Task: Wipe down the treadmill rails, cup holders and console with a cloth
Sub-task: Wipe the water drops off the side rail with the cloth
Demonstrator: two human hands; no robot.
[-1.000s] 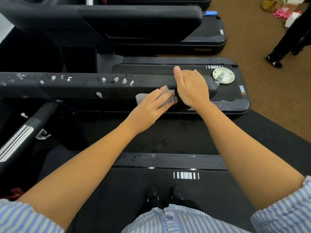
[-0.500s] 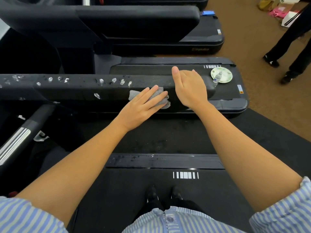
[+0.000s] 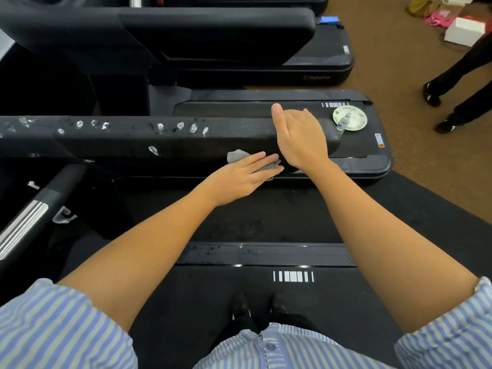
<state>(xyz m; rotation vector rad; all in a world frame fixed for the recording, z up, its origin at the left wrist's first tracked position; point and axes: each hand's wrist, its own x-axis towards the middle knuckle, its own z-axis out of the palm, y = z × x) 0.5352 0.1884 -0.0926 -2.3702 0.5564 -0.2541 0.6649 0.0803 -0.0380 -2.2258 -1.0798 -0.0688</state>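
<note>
Pressing a small grey cloth [image 3: 237,156] against the near side face of the black padded handrail [image 3: 127,145], the left hand [image 3: 239,179] lies flat with its grip spread. The fingers are straight and close together over the cloth, so only a crumpled corner shows above them and a scrap shows beneath. The cloth sits low on the side of the handrail, near its right-hand end. The left fingertips end just beside the right wrist.

The right hand [image 3: 300,137] rests on top of the handrail close to its rounded end. Its thumb points straight away from the person across the top face. Its fingers bend over the far edge, so its grip is hooked round the handrail with the fingertips out of sight.

White wet blotches [image 3: 181,126] dot the top of the handrail to the left of the hands, and one sits on the side face. Beyond the handrail, on the belt of the neighbouring treadmill [image 3: 372,166], lies a patterned plate [image 3: 358,121] with a small clear bottle [image 3: 343,123] at its left edge.

The person stands in dark shoes [image 3: 241,306] on a black treadmill belt [image 3: 186,302], and blue-striped sleeves [image 3: 53,328] fill the bottom corners. On the brown carpet [image 3: 412,129] at upper right are another person's dark-trousered legs [image 3: 463,99] and a white box [image 3: 464,34].
</note>
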